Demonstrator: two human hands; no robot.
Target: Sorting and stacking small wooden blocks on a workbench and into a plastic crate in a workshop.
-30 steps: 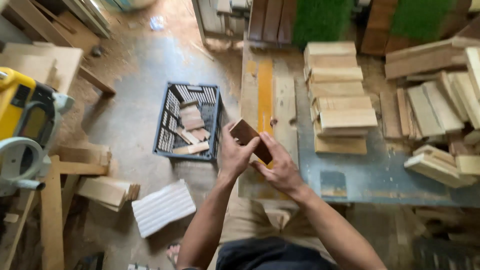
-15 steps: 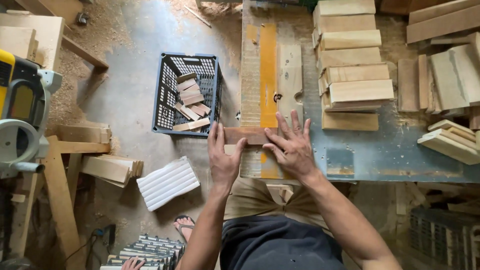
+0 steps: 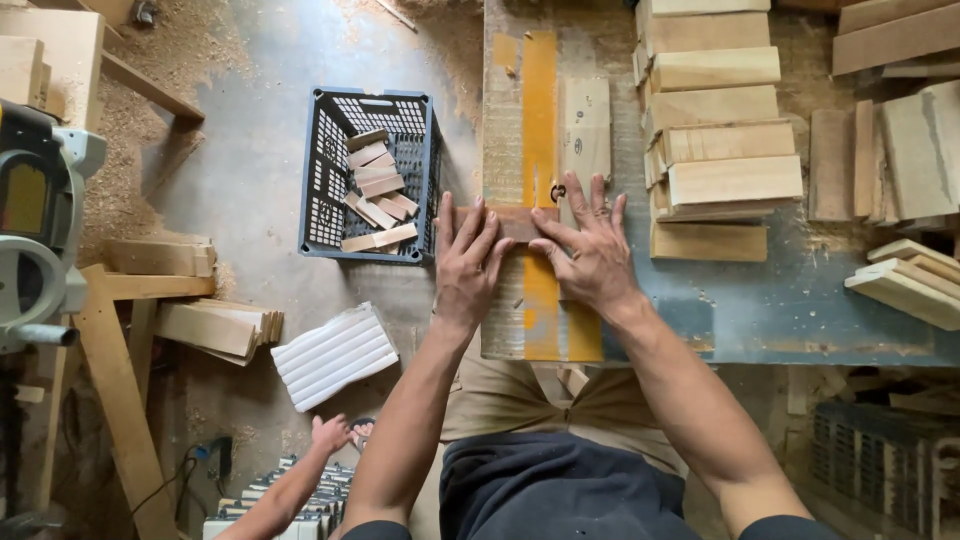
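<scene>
Still flat, both hands (image 3: 530, 255) pressing wood block (image 3: 515, 222), unmoved

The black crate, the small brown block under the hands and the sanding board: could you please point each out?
black crate (image 3: 322, 170), head view, on its left wall.
brown block (image 3: 518, 222), head view, on the bare part between the hands.
sanding board (image 3: 540, 110), head view, on its orange strip.

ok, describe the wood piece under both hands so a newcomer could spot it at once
Start at the long workbench with the yellow stripe down its left part. Across that stripe lies a small brown wood block, pressed flat by the left hand and right hand. It is darker and shorter than the pale planks stacked to its right.
</scene>
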